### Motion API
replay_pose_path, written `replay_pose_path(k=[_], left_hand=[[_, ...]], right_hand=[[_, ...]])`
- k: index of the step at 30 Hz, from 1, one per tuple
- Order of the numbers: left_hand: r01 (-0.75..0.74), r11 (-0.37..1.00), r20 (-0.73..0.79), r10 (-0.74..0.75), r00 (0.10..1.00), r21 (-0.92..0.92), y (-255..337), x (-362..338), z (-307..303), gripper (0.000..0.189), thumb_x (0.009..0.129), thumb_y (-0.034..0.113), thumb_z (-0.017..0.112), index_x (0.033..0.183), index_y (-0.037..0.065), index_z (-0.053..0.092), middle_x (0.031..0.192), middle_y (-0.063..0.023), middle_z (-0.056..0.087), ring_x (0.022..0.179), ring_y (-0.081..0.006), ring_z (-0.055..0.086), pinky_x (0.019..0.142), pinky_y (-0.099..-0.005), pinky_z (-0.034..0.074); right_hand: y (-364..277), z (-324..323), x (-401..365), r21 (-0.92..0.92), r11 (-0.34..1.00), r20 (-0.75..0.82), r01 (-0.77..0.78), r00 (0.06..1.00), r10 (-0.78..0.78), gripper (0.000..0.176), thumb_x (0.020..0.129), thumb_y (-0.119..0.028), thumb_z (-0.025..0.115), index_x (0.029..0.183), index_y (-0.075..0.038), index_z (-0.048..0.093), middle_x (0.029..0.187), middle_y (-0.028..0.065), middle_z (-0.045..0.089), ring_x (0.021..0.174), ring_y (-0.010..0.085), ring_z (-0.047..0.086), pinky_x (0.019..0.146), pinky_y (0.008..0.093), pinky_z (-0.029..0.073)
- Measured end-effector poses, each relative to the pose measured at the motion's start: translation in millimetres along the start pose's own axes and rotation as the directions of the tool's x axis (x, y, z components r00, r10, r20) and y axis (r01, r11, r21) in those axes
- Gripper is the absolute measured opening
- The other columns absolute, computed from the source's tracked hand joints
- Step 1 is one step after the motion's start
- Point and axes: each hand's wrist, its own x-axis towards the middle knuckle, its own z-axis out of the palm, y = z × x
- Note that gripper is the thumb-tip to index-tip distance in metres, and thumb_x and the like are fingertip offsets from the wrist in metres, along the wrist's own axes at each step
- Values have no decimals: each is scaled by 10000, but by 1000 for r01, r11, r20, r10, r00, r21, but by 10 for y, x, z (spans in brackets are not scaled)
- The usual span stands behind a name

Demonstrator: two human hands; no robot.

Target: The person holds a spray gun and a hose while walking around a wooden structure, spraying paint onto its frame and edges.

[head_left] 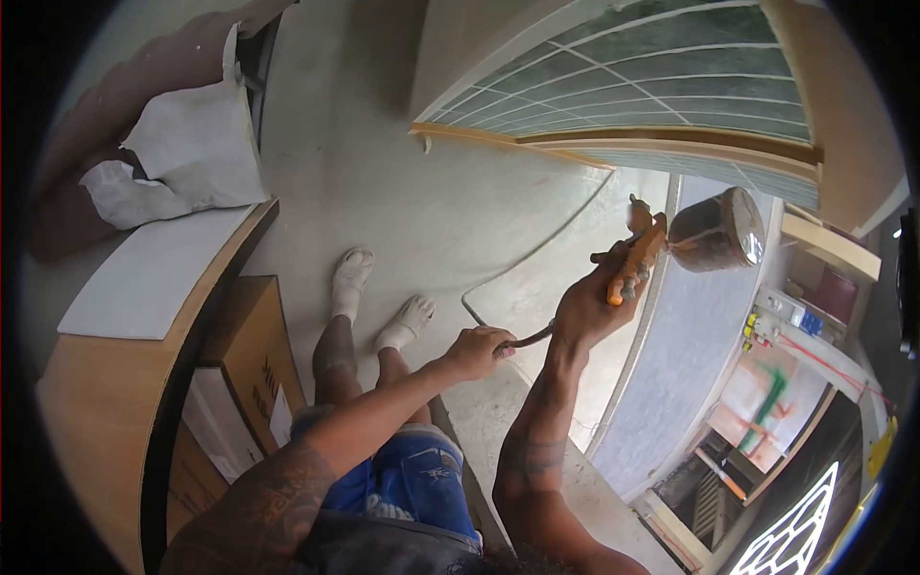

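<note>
My right hand (596,311) is closed around the handle of an orange-stained spray gun (640,257). A paint-smeared cup (711,232) is attached to the gun and points to the right. My left hand (479,353) grips the air hose (532,338) a short way below the gun. From there the hose (537,247) trails across the floor toward a wood-framed green panel with white grid lines (661,81). The gun is close to the panel's lower edge, apparently not touching it. The trigger is hidden by my fingers.
At left, a white board (158,273) lies on a wooden top (105,383), near crumpled white sheeting (206,144). Cardboard boxes (244,355) stand beneath. To the right are a grey slab (661,316) and a paint-marked board (767,402). My feet stand on the pale floor (374,182).
</note>
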Motion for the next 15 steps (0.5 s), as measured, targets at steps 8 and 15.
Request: replay_pose_path(k=[8,15], left_hand=[[200,979,102,-203,974,38,-489,27,-134,338,989,268,635,1255,60,641,1161,-146,726,1116,-355,667,956,-493,517],[309,942,99,-323,941,135,-962,119,-200,380,1013,366,585,1281,102,637,1050,-172,745,997,-367,716,869,-493,553]], right_hand=[[314,627,-204,-37,990,76,-134,988,136,224,1054,-195,586,1140,12,584,763,61,625,677,140,585,652,283,485],[781,1208,-367,-53,982,99,-184,977,188,257,1050,-229,591,1129,14,618,743,73,621,643,157,572,618,309,481]])
